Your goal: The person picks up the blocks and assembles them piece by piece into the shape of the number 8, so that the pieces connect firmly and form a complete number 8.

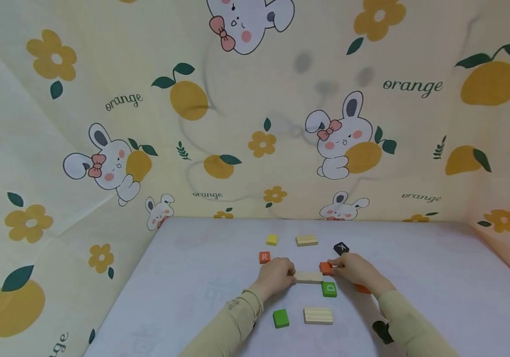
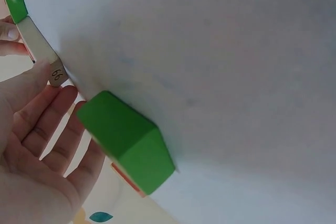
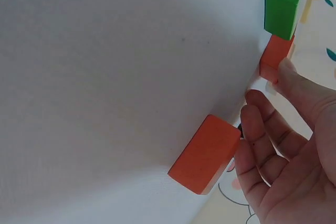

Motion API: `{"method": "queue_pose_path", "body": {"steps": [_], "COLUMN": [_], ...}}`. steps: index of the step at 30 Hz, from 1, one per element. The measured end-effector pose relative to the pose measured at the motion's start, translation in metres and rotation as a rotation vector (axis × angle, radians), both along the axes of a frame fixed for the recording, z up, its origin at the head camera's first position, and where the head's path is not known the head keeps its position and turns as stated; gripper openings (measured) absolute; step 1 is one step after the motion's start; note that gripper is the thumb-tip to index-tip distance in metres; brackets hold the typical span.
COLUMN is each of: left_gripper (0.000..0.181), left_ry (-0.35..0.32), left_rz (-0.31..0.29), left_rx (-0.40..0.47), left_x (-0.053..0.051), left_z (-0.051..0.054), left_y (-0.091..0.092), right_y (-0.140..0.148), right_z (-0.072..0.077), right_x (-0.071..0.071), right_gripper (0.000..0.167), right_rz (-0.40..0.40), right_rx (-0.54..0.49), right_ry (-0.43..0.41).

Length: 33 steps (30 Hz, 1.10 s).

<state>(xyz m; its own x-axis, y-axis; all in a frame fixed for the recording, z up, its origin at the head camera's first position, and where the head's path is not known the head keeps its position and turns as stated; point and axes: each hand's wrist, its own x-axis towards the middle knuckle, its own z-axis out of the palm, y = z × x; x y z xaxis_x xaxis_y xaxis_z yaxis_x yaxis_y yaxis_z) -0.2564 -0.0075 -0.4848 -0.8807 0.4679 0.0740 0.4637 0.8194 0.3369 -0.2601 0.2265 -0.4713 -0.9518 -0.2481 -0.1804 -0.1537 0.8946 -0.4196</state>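
My left hand pinches the left end of a pale wooden strip. In the left wrist view the thumb and forefinger of that hand meet at the strip's end, which bears printed digits. Beyond the strip's right end, my right hand holds an orange block by its right side. The right wrist view has the thumb of that hand against this orange block, beside a green block. A green block with a D lies at the strip's near right corner.
Farther back lie a yellow block, a grooved wooden piece, a black K block and an orange R block. Nearer are a green block, another grooved piece, an orange block and a black piece.
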Motion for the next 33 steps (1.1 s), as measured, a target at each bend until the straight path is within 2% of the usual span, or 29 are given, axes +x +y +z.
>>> {"method": "queue_pose_path", "body": {"steps": [9,16,19,27,33], "left_gripper": [0.012,0.010,0.009,0.019,0.027], "left_ry": [0.011,0.121,0.149,0.138,0.087], "left_rz": [-0.014,-0.001,-0.001,0.001,0.010], "left_rx": [0.007,-0.015,-0.012,0.012,0.047], "left_x": [0.001,0.009,0.010,0.009,0.007], "left_z": [0.001,-0.006,-0.008,-0.009,-0.008], "left_y": [0.004,0.001,0.000,-0.001,-0.007], "right_y": [0.003,-0.001,-0.001,0.000,-0.002], "right_z": [-0.003,-0.003,-0.001,0.001,0.001], "right_x": [0.002,0.004,0.005,0.003,0.003], "right_gripper": [0.030,0.030,0.031,0.030,0.029], "right_rz": [-0.040,-0.025,-0.035,-0.086,-0.089], "right_rx": [0.000,0.006,0.000,-0.028,-0.032], "right_ry": [-0.006,0.027,0.015,-0.014,-0.021]}}
